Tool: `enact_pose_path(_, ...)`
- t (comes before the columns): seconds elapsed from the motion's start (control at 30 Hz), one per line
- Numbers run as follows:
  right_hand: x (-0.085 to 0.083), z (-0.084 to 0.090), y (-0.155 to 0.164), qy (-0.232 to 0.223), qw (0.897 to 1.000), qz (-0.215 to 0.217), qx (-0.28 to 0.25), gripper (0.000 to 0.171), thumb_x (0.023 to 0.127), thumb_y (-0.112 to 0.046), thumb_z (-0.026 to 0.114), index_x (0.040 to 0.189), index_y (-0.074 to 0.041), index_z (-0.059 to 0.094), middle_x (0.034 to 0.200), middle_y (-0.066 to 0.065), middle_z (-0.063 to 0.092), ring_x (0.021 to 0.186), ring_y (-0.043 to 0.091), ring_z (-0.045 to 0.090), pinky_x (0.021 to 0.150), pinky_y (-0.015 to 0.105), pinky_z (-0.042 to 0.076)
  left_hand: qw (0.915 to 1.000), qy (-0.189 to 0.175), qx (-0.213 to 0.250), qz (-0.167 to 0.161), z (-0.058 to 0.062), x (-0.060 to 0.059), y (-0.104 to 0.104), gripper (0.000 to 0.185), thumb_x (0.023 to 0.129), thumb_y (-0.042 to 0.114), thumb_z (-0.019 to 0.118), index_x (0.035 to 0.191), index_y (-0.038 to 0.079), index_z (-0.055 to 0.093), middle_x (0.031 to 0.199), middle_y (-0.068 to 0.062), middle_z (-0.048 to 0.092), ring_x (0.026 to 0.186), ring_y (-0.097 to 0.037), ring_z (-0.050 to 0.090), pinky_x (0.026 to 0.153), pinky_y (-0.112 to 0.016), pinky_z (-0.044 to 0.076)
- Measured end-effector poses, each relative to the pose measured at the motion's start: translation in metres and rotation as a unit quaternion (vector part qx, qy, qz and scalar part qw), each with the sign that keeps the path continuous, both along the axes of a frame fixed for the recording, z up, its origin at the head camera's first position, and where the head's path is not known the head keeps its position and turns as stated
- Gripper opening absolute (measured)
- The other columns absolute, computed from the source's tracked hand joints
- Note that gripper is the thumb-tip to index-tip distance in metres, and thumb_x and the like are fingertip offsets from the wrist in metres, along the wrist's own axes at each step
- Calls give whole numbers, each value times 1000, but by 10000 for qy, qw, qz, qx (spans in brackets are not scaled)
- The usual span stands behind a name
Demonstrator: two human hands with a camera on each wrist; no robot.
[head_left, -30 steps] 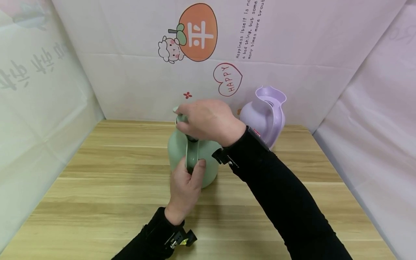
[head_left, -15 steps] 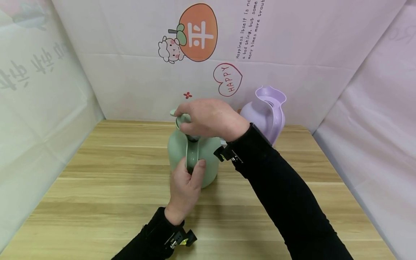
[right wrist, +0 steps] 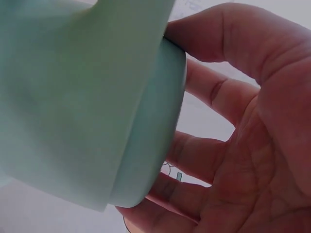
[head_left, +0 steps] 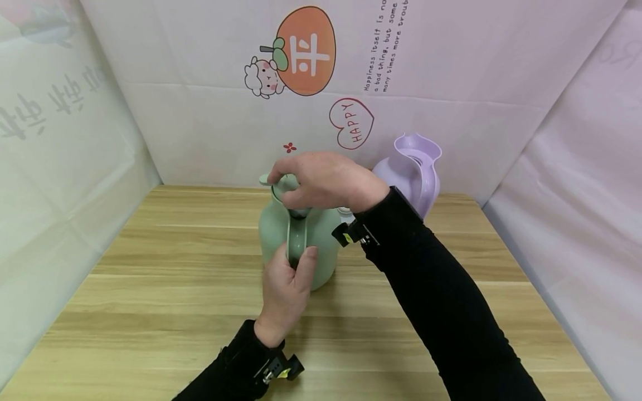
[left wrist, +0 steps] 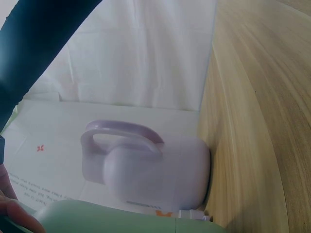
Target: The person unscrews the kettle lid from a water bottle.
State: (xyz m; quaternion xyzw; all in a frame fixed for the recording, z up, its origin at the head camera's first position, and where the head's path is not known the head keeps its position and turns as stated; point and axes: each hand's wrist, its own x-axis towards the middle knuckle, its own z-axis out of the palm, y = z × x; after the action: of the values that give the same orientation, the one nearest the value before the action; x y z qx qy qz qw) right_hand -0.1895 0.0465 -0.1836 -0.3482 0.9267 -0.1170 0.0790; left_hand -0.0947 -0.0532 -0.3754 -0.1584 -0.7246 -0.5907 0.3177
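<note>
A green thermos jug [head_left: 323, 259] stands on the wooden table, its handle [head_left: 297, 236] facing me. My left hand [head_left: 285, 292] grips that handle, thumb along its right side. Over the jug's mouth, my right hand [head_left: 328, 181] holds the green lid [head_left: 286, 182], whose small tab [head_left: 263, 179] points left. In the right wrist view, thumb and fingertips curl round the edge of the lid [right wrist: 158, 116], which sits in the jug's top; the palm is off it. The left wrist view catches the side of the green jug [left wrist: 112, 217] along its bottom edge.
A purple jug [head_left: 401, 175] stands behind and to the right, partly covered by my right forearm. Close to it is a small white object [head_left: 345, 213], mostly hidden. A printed white cloth [head_left: 200, 122] hangs behind the wooden table [head_left: 175, 278].
The lid has turned counterclockwise, its tab swinging left and towards me. My right wrist has shifted slightly right, uncovering the small white object. The left hand and green jug stay put.
</note>
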Motion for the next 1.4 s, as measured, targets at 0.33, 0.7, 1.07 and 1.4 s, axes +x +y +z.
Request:
enact_pose_path(0.33,-5,0,2,-156,9994,230,-219,42,86,-20,66,127,-32,67,116,-8,66,97,17,57,77,32,48,10000,-12,-10,-16,-1,-1,0,34,105,18,62,77,11,43,70,8,34,62,-9,37,59,-26,37)
enact_pose_path(0.7,-8,-1,6,-449,9970,391,-493,39,84,-16,68,120,-32,69,112,-9,66,97,15,57,78,33,49,10000,-1,-9,23,-1,-1,1,33,104,15,62,76,11,44,70,8,34,62,-9,38,58,-26,37)
enact_pose_path(1.07,-7,2,7,-451,9965,470,-526,61,81,-12,66,139,-26,57,116,-6,62,93,15,52,80,31,44,10000,22,-56,68,-1,-1,0,34,104,15,62,76,11,43,70,8,34,62,-8,36,58,-25,35)
enact_pose_path(1.4,25,10,-11,1258,9894,-426,593,49,106,-43,54,153,-30,48,149,0,56,129,21,56,93,42,56,9996,268,-50,32,-2,-2,1,41,107,22,60,74,11,38,64,4,31,56,-5,29,52,-23,30)
